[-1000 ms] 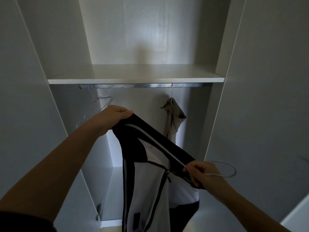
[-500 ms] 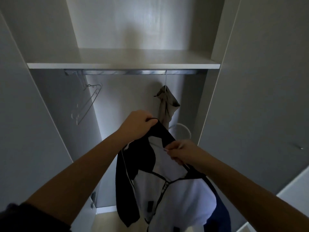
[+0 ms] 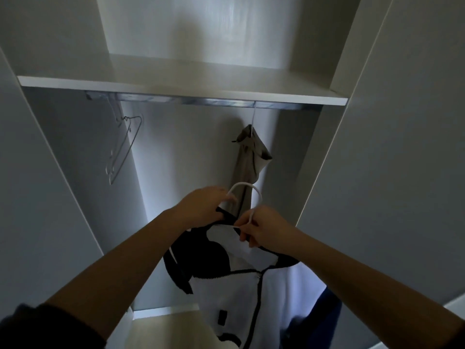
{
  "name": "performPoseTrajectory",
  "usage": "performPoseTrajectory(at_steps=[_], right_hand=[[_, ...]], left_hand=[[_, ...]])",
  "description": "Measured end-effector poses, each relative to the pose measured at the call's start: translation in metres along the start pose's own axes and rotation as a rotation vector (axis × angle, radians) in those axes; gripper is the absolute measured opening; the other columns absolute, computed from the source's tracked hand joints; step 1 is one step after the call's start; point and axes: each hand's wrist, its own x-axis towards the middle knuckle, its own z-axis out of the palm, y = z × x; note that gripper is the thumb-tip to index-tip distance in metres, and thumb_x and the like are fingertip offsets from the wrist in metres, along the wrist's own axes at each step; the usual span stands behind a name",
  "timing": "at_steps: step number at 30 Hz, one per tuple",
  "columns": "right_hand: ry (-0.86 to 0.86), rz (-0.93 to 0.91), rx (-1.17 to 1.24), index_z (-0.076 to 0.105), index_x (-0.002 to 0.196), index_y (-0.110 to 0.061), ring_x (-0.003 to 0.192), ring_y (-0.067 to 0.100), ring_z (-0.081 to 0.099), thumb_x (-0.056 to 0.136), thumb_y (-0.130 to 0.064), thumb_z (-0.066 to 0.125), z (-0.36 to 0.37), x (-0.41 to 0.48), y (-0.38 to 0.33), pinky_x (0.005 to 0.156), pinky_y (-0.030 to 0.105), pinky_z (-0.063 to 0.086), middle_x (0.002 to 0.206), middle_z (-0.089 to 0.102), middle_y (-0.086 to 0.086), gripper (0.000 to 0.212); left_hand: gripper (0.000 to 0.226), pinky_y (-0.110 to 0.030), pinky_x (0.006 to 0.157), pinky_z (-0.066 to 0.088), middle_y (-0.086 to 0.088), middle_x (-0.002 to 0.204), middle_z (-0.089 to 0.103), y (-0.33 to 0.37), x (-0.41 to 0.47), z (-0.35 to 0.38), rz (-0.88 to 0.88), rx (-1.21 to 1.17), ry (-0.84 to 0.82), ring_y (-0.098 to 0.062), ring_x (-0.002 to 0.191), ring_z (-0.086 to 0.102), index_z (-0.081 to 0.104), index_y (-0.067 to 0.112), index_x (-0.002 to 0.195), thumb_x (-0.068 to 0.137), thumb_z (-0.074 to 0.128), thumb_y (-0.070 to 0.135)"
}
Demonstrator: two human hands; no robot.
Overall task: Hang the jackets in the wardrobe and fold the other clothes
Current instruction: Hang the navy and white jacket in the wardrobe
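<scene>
A black, white and blue zip jacket hangs from a white hanger in front of the open wardrobe. My left hand grips the jacket's black collar beside the hanger's hook. My right hand pinches the hanger's neck just under the hook, at the collar's other side. The hook stands up between my hands, well below the metal rail. A beige jacket hangs on the rail toward the right, behind my hands.
Several empty wire hangers hang at the rail's left end. A white shelf sits above the rail. The wardrobe's side panels stand close on both sides. The rail between the wire hangers and the beige jacket is bare.
My hands have come together at the jacket's collar and risen toward the rail. The hanger, earlier held out to the right, now sits inside the jacket with its hook upright.
</scene>
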Motion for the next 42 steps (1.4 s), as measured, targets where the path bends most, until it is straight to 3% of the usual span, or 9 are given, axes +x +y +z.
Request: performPoseTrajectory(at_steps=[3, 5, 9, 14, 19, 23, 29, 38, 42], right_hand=[[0.004, -0.017, -0.028, 0.066, 0.086, -0.018, 0.052, 0.0, 0.059, 0.094, -0.008, 0.05, 0.004, 0.012, 0.001, 0.058, 0.006, 0.044, 0.061, 0.065, -0.015, 0.021], [0.018, -0.003, 0.004, 0.064, 0.081, -0.02, 0.05, -0.002, 0.058, 0.093, -0.006, 0.052, 0.001, 0.021, 0.002, 0.057, 0.005, 0.042, 0.062, 0.066, -0.014, 0.022], [0.023, 0.036, 0.101, 0.063, 0.08, -0.02, 0.055, -0.001, 0.061, 0.094, -0.007, 0.054, -0.009, 0.044, 0.006, 0.056, 0.009, 0.043, 0.068, 0.069, -0.005, 0.021], [0.014, 0.098, 0.18, 0.061, 0.077, -0.018, 0.053, 0.002, 0.06, 0.094, -0.004, 0.054, -0.015, 0.091, 0.007, 0.052, 0.011, 0.044, 0.064, 0.066, -0.005, 0.023], [0.049, 0.116, 0.199, 0.065, 0.084, -0.007, 0.05, 0.002, 0.054, 0.095, -0.007, 0.054, -0.021, 0.161, 0.013, 0.049, 0.011, 0.041, 0.066, 0.066, -0.003, 0.015], [0.091, 0.099, 0.207, 0.067, 0.087, -0.005, 0.042, 0.002, 0.049, 0.095, -0.013, 0.055, -0.022, 0.218, 0.021, 0.045, 0.009, 0.038, 0.065, 0.068, -0.003, 0.016], [0.196, 0.175, 0.252, 0.063, 0.077, -0.006, 0.034, 0.002, 0.043, 0.097, -0.013, 0.052, -0.024, 0.29, 0.035, 0.038, 0.014, 0.036, 0.06, 0.064, 0.001, 0.023], [0.37, 0.159, 0.271, 0.057, 0.075, -0.006, 0.036, 0.01, 0.04, 0.099, -0.018, 0.051, -0.059, 0.361, 0.014, 0.033, 0.018, 0.031, 0.057, 0.06, 0.005, 0.027], [0.461, 0.128, 0.255, 0.058, 0.079, -0.002, 0.03, 0.006, 0.041, 0.097, -0.015, 0.052, -0.086, 0.379, -0.007, 0.032, 0.015, 0.03, 0.053, 0.058, 0.003, 0.024]], left_hand=[[0.011, -0.026, 0.072, 0.048, 0.005, 0.09, 0.069, -0.007, 0.018, -0.002, 0.077, -0.052, -0.157, -0.01, 0.08, 0.061, 0.072, 0.024, 0.093, 0.087, 0.063, 0.023], [0.016, -0.021, 0.067, 0.043, 0.005, 0.076, 0.066, -0.017, 0.031, -0.001, -0.125, -0.293, -0.255, -0.008, 0.07, 0.058, 0.069, 0.026, 0.079, 0.091, 0.059, 0.025], [0.032, -0.029, 0.075, 0.048, -0.014, 0.101, 0.067, -0.05, 0.051, 0.006, -0.63, -0.721, -0.381, -0.022, 0.085, 0.061, 0.067, 0.002, 0.103, 0.094, 0.057, 0.031], [0.025, -0.033, 0.084, 0.05, -0.013, 0.105, 0.067, -0.084, 0.077, 0.002, -0.67, -0.782, -0.344, -0.023, 0.09, 0.062, 0.067, 0.006, 0.107, 0.091, 0.06, 0.024], [0.025, -0.024, 0.07, 0.049, -0.012, 0.096, 0.066, -0.145, 0.103, 0.0, -0.718, -0.818, -0.155, -0.019, 0.083, 0.062, 0.069, 0.0, 0.1, 0.087, 0.066, 0.02], [0.027, -0.037, 0.095, 0.047, -0.015, 0.109, 0.065, -0.186, 0.133, 0.003, -0.835, -0.959, -0.014, -0.029, 0.105, 0.06, 0.067, 0.001, 0.107, 0.087, 0.066, 0.018], [0.012, -0.026, 0.081, 0.044, -0.011, 0.095, 0.065, -0.221, 0.187, 0.011, -0.628, -0.827, 0.12, -0.024, 0.092, 0.061, 0.07, 0.005, 0.098, 0.088, 0.063, 0.008], [0.02, -0.025, 0.073, 0.045, -0.002, 0.091, 0.064, -0.278, 0.24, 0.012, -0.39, -0.572, 0.215, -0.018, 0.086, 0.06, 0.065, 0.019, 0.093, 0.098, 0.046, 0.026], [0.033, -0.024, 0.084, 0.035, 0.005, 0.11, 0.056, -0.287, 0.258, -0.004, -0.321, -0.539, 0.295, -0.013, 0.102, 0.051, 0.058, 0.02, 0.121, 0.103, 0.034, 0.034]])
